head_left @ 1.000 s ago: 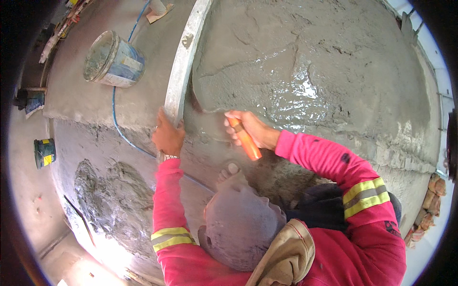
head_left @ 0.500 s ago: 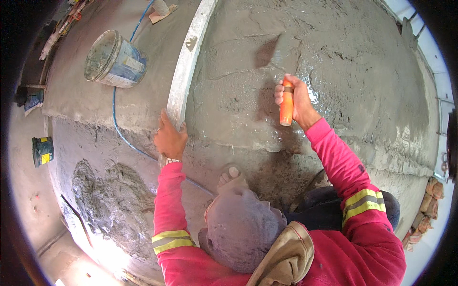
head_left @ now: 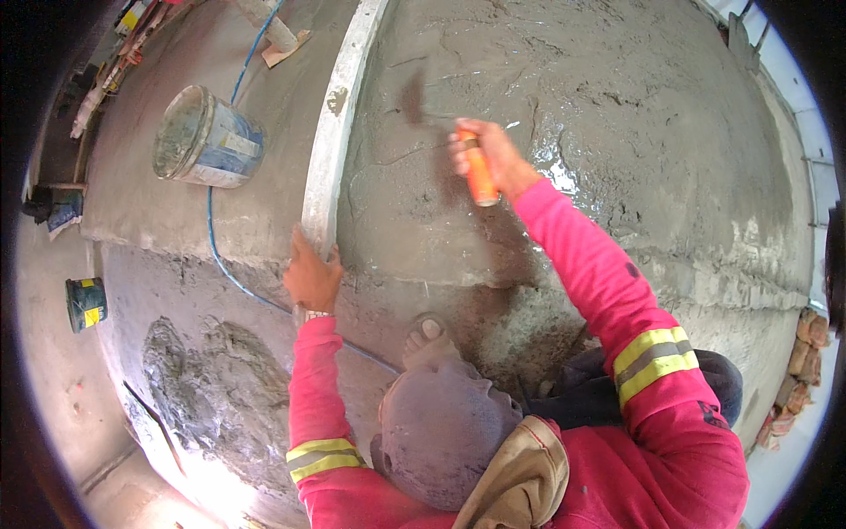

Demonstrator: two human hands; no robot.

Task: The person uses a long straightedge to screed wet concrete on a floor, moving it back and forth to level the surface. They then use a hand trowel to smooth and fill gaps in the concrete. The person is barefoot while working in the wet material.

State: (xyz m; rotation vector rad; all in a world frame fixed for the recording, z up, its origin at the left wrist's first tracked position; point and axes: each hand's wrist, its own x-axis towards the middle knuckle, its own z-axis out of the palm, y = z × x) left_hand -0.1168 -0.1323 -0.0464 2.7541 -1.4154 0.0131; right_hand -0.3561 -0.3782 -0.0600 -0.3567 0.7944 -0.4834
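My right hand, fingers wrapped around the orange handle, holds a trowel over wet grey mortar. Its blade is smeared by motion and points to the far left, close to the straightedge; whether it touches the mortar I cannot tell. A long, pale straightedge lies along the mortar's left side, spotted with a bit of mortar. My left hand grips its near end, the thumb on the right side and the fingers on the left.
A mortar-stained bucket sits on the slab at left, a blue hose running past it. A dark mortar heap lies on the lower level. Farther left stands a small dark pail. My bent knee and bare foot are close in front.
My right hand has swept the trowel left and slightly away across the mortar, bringing the blade nearer the straightedge. My left hand keeps its hold on the straightedge's end.
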